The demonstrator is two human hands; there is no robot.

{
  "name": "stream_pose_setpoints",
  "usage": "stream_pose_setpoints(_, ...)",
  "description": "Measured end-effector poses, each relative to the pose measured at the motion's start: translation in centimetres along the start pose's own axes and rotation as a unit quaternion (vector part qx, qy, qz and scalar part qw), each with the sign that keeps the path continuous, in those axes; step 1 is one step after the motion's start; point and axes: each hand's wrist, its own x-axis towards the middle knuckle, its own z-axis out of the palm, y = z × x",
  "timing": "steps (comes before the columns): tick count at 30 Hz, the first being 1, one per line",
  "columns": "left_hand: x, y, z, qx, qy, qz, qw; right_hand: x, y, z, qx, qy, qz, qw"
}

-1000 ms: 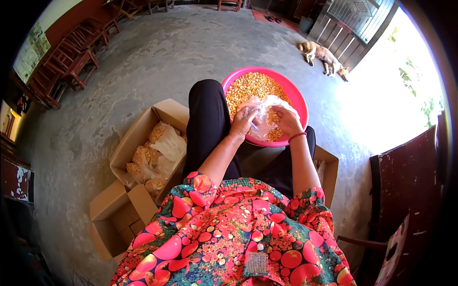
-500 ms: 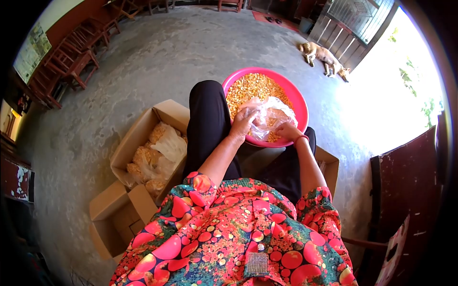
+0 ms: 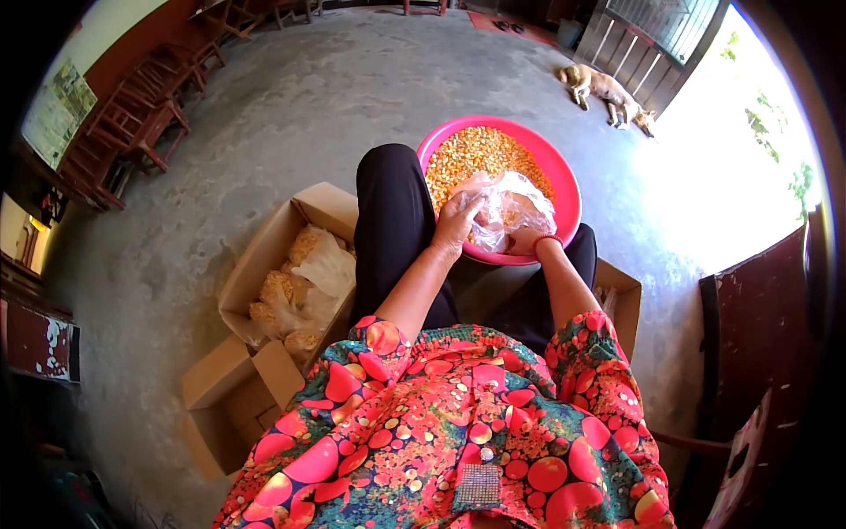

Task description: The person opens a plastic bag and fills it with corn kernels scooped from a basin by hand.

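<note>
A pink basin (image 3: 568,189) of yellow corn kernels (image 3: 480,152) stands between my knees. Over its near part is a clear plastic bag (image 3: 507,201), its inside partly hidden by folds. My left hand (image 3: 456,220) is closed on the bag's left edge. At the bag's lower right, my right hand (image 3: 527,241) reaches in at the near rim of the basin; plastic and the angle hide its fingers. A red bracelet circles the right wrist.
Left of my leg, a cardboard box (image 3: 251,264) holds several bags of corn (image 3: 282,295). An opened box (image 3: 233,406) lies nearer. Another box (image 3: 624,304) stands at right. A dog (image 3: 608,91) lies near the door. Wooden chairs (image 3: 141,123) line the left wall.
My right hand has gone from open over the kernels down to the bag's lower right side. The left hand keeps its hold. The whole view has shifted slightly.
</note>
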Motion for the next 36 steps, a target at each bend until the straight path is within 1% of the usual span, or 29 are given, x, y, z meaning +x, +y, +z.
stream_pose_setpoints(2, -0.1, 0.1, 0.3, 0.005, 0.006, -0.017, 1.0, -0.8, -0.5, -0.8, -0.011, -0.017, -0.01, 1.0)
stream_pose_setpoints(4, 0.0, 0.0, 0.2, 0.006, 0.011, -0.013, 1.0, -1.4, -1.2, -1.5, 0.027, -0.056, -0.041, 0.997)
stream_pose_setpoints(7, -0.4, 0.7, 0.4, 0.011, 0.013, -0.033, 0.999, -2.5, -2.2, -2.6, 0.035, -0.049, -0.059, 0.996)
stream_pose_setpoints(11, -0.1, 0.1, 0.3, 0.0, 0.013, -0.01, 1.0, -2.4, -2.5, -2.6, 0.032, -0.051, -0.035, 0.998)
stream_pose_setpoints(14, -0.1, 0.3, 0.5, -0.005, 0.009, 0.0, 1.0, -2.4, -2.3, -2.3, 0.05, -0.024, -0.031, 0.998)
stream_pose_setpoints(16, -0.3, 0.4, 0.5, 0.011, 0.012, -0.007, 1.0, -1.1, -1.0, -0.9, 0.063, 0.016, -0.059, 0.996)
stream_pose_setpoints(17, -0.2, 0.3, 0.4, 0.011, 0.012, -0.007, 1.0, -1.0, -0.7, -0.6, 0.063, 0.016, -0.059, 0.996)
stream_pose_setpoints(19, 0.0, 0.0, 0.3, -0.008, 0.003, 0.006, 1.0, -0.7, -0.2, -0.2, 0.092, 0.057, -0.106, 0.989)
stream_pose_setpoints(20, 0.0, 0.0, 0.2, -0.009, 0.003, 0.006, 1.0, -1.4, -0.9, -1.0, 0.091, 0.057, -0.106, 0.989)
stream_pose_setpoints(22, -0.1, 0.0, 0.2, 0.003, 0.014, -0.011, 1.0, -3.6, -2.9, -3.6, 0.173, -0.014, -0.043, 0.984)
stream_pose_setpoints(23, -0.1, 0.0, 0.2, 0.003, 0.014, -0.011, 1.0, -3.8, -2.8, -3.8, 0.172, -0.014, -0.042, 0.984)
stream_pose_setpoints(25, 0.0, 0.0, 0.3, -0.003, 0.006, -0.005, 1.0, -3.9, -2.6, -4.0, 0.343, -0.035, -0.025, 0.938)
stream_pose_setpoints(26, 0.0, -0.1, 0.2, -0.004, 0.006, -0.005, 1.0, -4.1, -2.5, -4.1, 0.342, -0.035, -0.025, 0.939)
stream_pose_setpoints(27, 0.1, -0.1, 0.2, -0.005, 0.001, 0.003, 1.0, -4.4, -2.3, -4.1, 0.468, -0.032, -0.015, 0.883)
stream_pose_setpoints(28, 0.1, -0.1, 0.2, -0.006, -0.004, 0.01, 1.0, -4.6, -2.2, -4.1, 0.585, -0.028, -0.005, 0.81)
stream_pose_setpoints(29, 0.1, -0.1, 0.2, -0.007, -0.004, 0.01, 1.0, -4.4, -2.0, -3.9, 0.585, -0.028, -0.004, 0.81)
stream_pose_setpoints(31, 0.0, -0.1, 0.1, -0.001, -0.009, 0.007, 1.0, -4.0, -1.6, -3.2, 0.748, 0.073, -0.022, 0.66)
stream_pose_setpoints(32, 0.0, -0.2, 0.1, -0.002, -0.01, 0.006, 1.0, -4.1, -1.4, -3.2, 0.747, 0.073, -0.021, 0.66)
stream_pose_setpoints(35, 0.1, -0.2, 0.2, 0.006, -0.006, 0.024, 1.0, -4.4, -0.8, -3.2, 0.812, 0.112, -0.019, 0.573)
stream_pose_setpoints(36, 0.1, -0.1, 0.2, 0.012, -0.012, 0.02, 1.0, -4.3, -0.6, -3.1, 0.811, 0.112, -0.019, 0.574)
